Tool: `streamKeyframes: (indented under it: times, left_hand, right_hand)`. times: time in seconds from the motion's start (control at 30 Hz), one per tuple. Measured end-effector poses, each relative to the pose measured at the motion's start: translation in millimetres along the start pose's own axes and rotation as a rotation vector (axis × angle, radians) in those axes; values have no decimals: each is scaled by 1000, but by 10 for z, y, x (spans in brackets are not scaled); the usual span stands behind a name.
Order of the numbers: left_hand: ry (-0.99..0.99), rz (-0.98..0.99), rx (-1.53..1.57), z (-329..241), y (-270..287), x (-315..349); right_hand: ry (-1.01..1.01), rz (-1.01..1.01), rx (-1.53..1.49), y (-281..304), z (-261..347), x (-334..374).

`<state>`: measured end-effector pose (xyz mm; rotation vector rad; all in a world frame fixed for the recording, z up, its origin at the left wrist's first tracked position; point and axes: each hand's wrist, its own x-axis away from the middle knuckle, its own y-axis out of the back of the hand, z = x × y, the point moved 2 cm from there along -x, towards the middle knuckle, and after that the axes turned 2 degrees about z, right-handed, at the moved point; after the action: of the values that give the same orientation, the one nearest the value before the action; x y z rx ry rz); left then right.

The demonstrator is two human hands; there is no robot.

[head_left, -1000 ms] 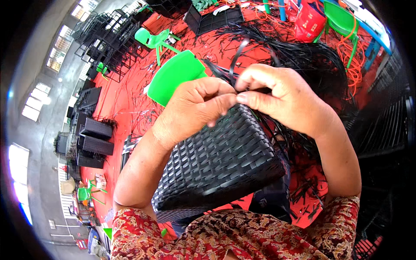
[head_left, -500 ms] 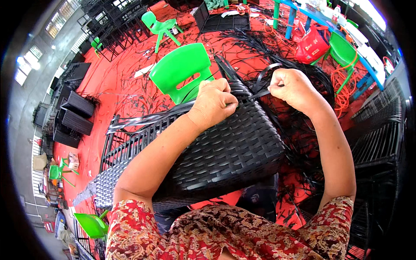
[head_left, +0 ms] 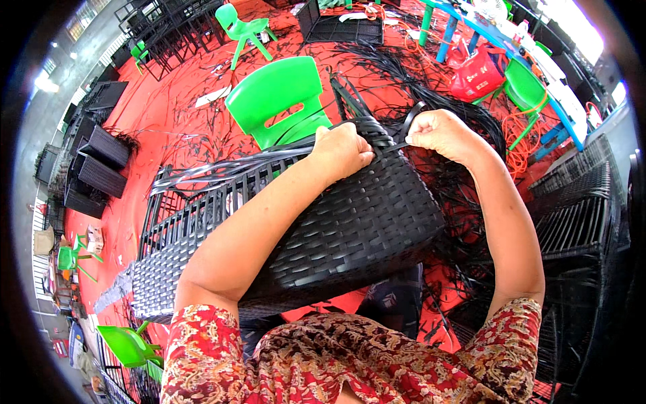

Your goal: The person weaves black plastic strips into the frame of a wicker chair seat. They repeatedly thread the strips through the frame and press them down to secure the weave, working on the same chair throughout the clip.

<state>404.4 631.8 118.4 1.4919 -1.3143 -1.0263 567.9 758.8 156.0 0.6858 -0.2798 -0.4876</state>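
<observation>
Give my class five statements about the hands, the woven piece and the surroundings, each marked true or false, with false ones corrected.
1. The left hand rests at the far edge of the black, basket-woven piece. True.
2. The right hand lies open and flat. False: it pinches a thin, flat black strip.
3. A green plastic chair with a slotted backrest stands beyond the woven piece. True.
4. A bulging red bag is left of that chair. False: it is to the right.
5. Loose black strips litter the red floor covering. True.
</observation>
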Motion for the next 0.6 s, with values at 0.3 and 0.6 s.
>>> streamKeyframes:
  times: [0.3,0.6]
  left_hand:
    - [74,-104,708,144,-113,13]
    - [187,-99,1020,299,268,503]
  right_hand:
    - [324,-468,776,-35,288,239]
    - [203,46,123,-627,572,-226]
